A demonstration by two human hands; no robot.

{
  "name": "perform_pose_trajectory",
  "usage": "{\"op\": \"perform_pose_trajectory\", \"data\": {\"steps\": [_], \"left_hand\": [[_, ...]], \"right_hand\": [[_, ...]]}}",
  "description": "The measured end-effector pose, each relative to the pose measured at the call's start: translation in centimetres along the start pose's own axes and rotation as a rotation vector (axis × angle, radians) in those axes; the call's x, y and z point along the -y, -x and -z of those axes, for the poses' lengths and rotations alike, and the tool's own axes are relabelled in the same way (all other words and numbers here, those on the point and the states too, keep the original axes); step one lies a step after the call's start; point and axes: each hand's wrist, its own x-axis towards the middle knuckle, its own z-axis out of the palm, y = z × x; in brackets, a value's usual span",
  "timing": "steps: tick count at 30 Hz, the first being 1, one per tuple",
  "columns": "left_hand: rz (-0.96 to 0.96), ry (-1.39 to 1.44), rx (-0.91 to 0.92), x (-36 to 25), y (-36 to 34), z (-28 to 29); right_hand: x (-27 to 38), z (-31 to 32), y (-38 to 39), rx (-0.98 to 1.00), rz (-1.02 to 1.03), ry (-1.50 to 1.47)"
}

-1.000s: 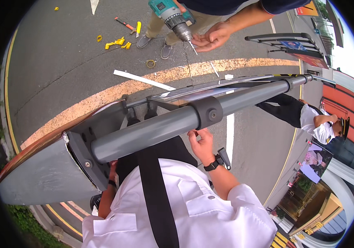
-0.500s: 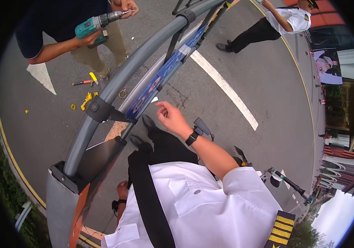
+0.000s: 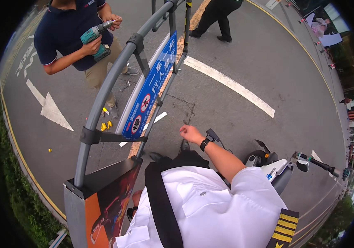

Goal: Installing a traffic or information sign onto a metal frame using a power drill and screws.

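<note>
My right hand (image 3: 191, 134) hangs in front of me over the asphalt, a black watch on its wrist. Its fingers are loosely curled inward, with nothing visible in them. My left hand (image 3: 136, 197) shows only in part beside the white shirt, next to a gate cabinet (image 3: 75, 206); its fingers are hidden. Ahead and to the left rises a grey tubular barrier arm (image 3: 110, 76) carrying a blue sign panel (image 3: 151, 84). Neither hand is seen touching it. Beyond the barrier, a person in a dark polo shirt holds a teal cordless drill (image 3: 96, 39), the other hand at its bit.
A white scooter (image 3: 276, 169) stands close on my right, its handlebar sticking out. Yellow pieces (image 3: 106, 126) lie on the ground behind the barrier. Another person in black trousers (image 3: 218, 14) is at the far side. Greenery (image 3: 28, 202) lines the left kerb.
The view has shifted, bringing more of the sign and scooter into sight. My right hand's fingers have curled in more. The person at the far right has moved left in the picture.
</note>
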Motion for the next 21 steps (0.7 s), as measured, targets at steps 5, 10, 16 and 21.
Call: {"op": "perform_pose_trajectory", "data": {"steps": [5, 10, 16, 21], "left_hand": [[0.028, -0.001, -0.024, -0.2, 1.7, -1.6], [0.037, 0.007, -0.014, -1.3, 2.6, -4.9], [0.081, 0.147, -0.001, -2.6, 4.2, -8.1], [-0.033, -0.107, -0.096, -5.4, 5.5, -11.2]], "right_hand": [[-8.7, 1.3, 1.7, 0.052, -0.207, 0.052], [-18.4, 3.4, 4.6, 0.026, -0.324, 0.051], [-25.2, 7.2, 7.1, 0.079, -0.573, -0.02], [-29.5, 9.9, 8.6, 0.084, -0.569, -0.076]]}}
